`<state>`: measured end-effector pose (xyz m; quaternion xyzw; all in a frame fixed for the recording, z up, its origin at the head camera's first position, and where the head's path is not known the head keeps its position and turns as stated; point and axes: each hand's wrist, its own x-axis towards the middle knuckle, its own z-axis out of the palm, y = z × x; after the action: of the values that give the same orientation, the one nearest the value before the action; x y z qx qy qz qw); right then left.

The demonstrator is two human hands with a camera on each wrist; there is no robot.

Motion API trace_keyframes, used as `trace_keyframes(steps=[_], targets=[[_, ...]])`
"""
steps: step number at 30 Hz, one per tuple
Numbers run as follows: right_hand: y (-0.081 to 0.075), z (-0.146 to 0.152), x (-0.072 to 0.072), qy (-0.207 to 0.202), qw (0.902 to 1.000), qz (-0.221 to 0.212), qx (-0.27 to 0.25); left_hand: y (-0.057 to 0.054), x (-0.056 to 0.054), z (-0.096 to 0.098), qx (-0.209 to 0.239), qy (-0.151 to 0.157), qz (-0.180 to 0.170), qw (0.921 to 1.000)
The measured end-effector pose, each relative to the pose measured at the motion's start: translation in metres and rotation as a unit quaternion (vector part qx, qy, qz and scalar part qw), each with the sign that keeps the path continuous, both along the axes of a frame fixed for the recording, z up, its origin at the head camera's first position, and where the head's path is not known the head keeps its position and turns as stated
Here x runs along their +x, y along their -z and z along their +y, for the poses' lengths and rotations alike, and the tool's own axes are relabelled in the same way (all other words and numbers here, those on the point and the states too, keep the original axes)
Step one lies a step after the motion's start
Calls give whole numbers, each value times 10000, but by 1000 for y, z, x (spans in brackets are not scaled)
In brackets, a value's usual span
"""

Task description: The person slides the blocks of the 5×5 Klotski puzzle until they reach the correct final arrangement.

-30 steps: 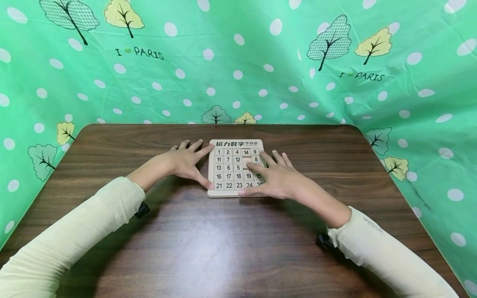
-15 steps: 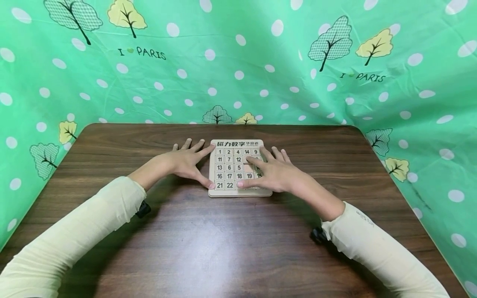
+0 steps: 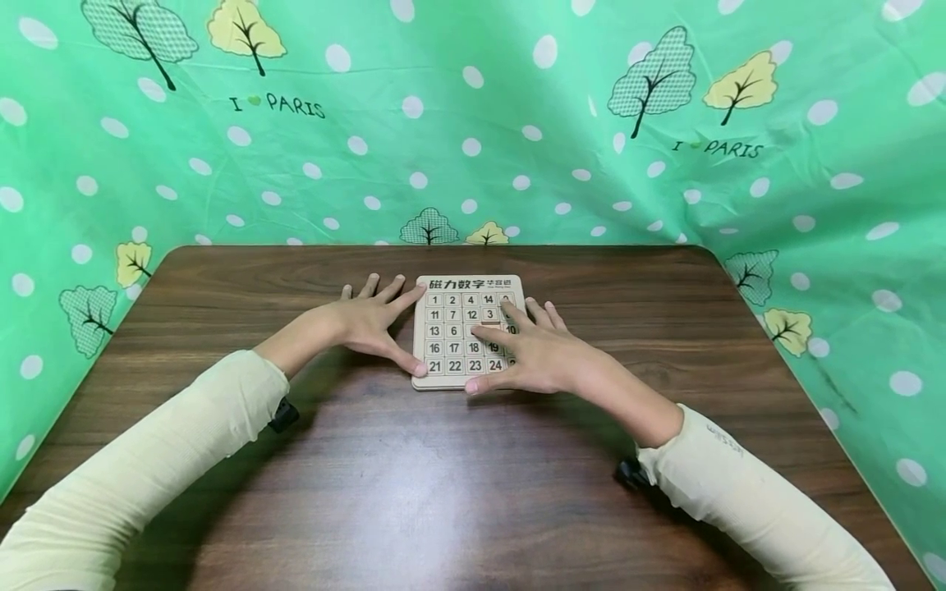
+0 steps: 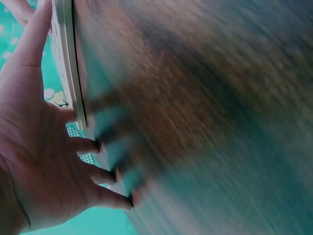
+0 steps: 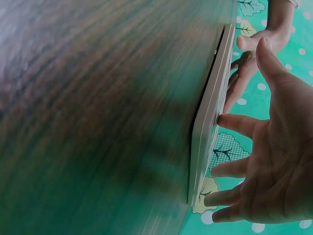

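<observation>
A number sliding puzzle (image 3: 455, 382) lies flat on the table, its square numbered tiles in rows under a printed title. My left hand (image 3: 358, 322) spreads beside it, thumb at the lower left corner and index finger at the upper left. My right hand (image 3: 550, 357) is over the right part of the puzzle. Its index fingertip touches a tile in the third row, right of the 6, and covers its number. Just below the 3 tile (image 3: 490, 314), a reddish strip of bare tray shows. The right thumb is by the bottom edge, and the hand hides several right-hand tiles.
The brown wooden table (image 3: 414, 492) has rounded far corners. A green dotted cloth (image 3: 473, 123) with printed trees hangs behind it and along both sides. Both forearms wear pale sleeves, with a dark device (image 3: 631, 474) under the right one.
The 3 tile shows in the second row, where a gap was a second ago. My right index finger has gone from there down and left to the third row. The left hand stays put.
</observation>
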<state>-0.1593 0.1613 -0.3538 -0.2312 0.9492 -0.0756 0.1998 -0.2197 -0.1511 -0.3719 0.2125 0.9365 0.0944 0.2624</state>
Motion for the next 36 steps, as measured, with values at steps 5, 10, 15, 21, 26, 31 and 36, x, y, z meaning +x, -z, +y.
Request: trace_keyframes(steps=[5, 10, 15, 21, 26, 31, 36], targets=[[0, 1, 0, -10, 10000, 9, -38, 0, 0, 2, -56, 3, 78, 10000], [-1, 3, 0, 22, 10000, -39, -52, -1, 1, 3, -130, -24, 115, 9998], [-2, 7, -1, 63, 10000, -45, -11, -2, 0, 4, -198, 1, 121, 9997], [-3, 17, -1, 120, 9999, 9, 42, -2, -1, 6, -259, 58, 143, 9995], [-4, 21, -2, 135, 9999, 26, 14, -1, -2, 5, -292, 67, 127, 9995], [-3, 20, -4, 27, 9997, 187, -121, -1, -2, 5, -282, 57, 80, 9996], [-2, 11, -8, -29, 9995, 230, -233, -2, -2, 6, -298, 65, 27, 9995]])
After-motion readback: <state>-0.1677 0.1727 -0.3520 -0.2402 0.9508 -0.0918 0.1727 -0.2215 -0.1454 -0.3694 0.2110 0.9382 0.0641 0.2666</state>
